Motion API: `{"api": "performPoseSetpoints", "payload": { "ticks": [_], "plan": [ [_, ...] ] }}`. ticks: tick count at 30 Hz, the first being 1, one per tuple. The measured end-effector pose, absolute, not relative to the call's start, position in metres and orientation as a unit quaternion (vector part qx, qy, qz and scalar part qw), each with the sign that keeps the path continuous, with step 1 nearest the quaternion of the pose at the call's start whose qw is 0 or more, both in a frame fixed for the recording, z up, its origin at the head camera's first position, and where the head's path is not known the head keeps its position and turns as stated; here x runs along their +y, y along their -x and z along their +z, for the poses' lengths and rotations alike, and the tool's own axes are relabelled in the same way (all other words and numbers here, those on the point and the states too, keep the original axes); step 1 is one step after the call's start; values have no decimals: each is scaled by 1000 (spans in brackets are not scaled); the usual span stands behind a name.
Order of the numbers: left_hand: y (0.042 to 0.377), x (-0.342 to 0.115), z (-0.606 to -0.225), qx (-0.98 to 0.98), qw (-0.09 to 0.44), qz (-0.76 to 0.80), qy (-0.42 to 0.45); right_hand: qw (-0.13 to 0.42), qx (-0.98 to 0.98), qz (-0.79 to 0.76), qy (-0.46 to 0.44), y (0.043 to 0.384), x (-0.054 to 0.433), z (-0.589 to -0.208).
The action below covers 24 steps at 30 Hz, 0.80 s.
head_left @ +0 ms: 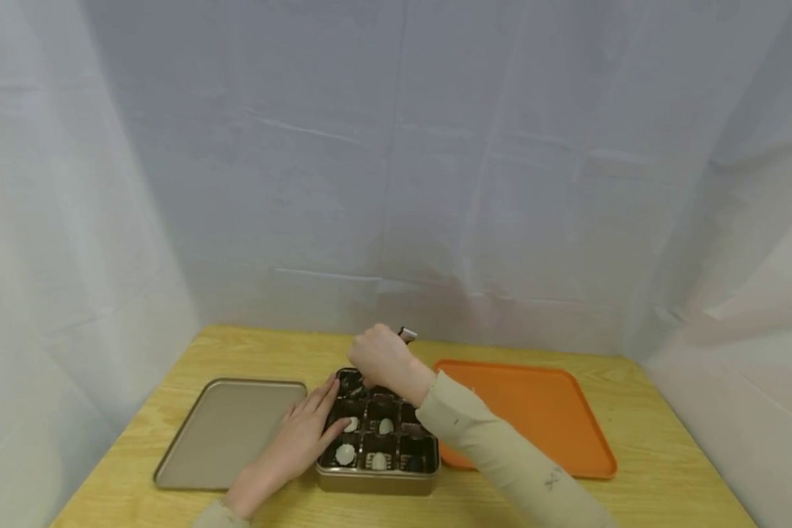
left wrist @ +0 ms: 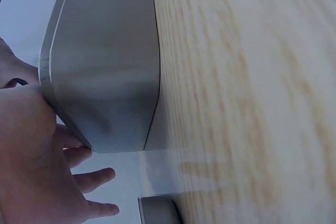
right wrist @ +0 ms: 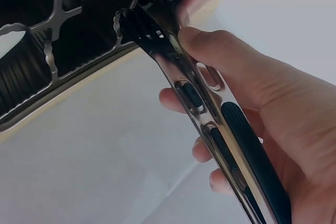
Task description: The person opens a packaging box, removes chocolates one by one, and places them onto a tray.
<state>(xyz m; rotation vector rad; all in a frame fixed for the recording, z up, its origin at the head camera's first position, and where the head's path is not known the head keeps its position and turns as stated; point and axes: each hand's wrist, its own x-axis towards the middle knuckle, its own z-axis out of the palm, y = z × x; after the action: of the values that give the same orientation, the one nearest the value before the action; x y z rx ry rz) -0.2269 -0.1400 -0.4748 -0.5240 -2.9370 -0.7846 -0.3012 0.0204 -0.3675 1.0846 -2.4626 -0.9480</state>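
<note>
My right hand (head_left: pixel 381 359) grips metal tongs (right wrist: pixel 197 95) with dark green inserts. In the right wrist view, their tips reach into a back compartment of the black divided insert (right wrist: pixel 54 19); whether they hold anything is hidden. The insert sits in a metal tin (head_left: pixel 376 482). Across the tin's left edge rests my left hand (head_left: pixel 295 440), its fingers extended. Inside the front compartments are a white round piece (head_left: pixel 345 455) and a pale egg-shaped piece (head_left: pixel 379 461). Another egg-shaped piece (head_left: pixel 386 426) lies in the middle row, beside a white piece (head_left: pixel 352 424) partly covered by my left thumb.
To the left of the tin is a grey-beige tray or lid (head_left: pixel 227 433). An orange tray (head_left: pixel 541 411) lies to the right, partly behind my right sleeve. Both are on a wooden table (head_left: pixel 125 447), with white sheeting (head_left: pixel 396 183) hanging behind and at the sides.
</note>
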Motion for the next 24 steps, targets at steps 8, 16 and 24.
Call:
{"api": "performPoseSetpoints", "payload": {
  "ticks": [8, 16, 24],
  "plan": [
    [228, -139, -474, -951, 33, -257, 168, 152, -867, -295, -372, 304, 35, -354],
    [229, -140, -475, -952, 30, -255, 164, 218, -863, -220, -400, 306, 74, -375],
    [229, -142, -476, -953, 29, -253, 163, 312, -844, -117, -420, 303, 102, -411]
  ]
}}
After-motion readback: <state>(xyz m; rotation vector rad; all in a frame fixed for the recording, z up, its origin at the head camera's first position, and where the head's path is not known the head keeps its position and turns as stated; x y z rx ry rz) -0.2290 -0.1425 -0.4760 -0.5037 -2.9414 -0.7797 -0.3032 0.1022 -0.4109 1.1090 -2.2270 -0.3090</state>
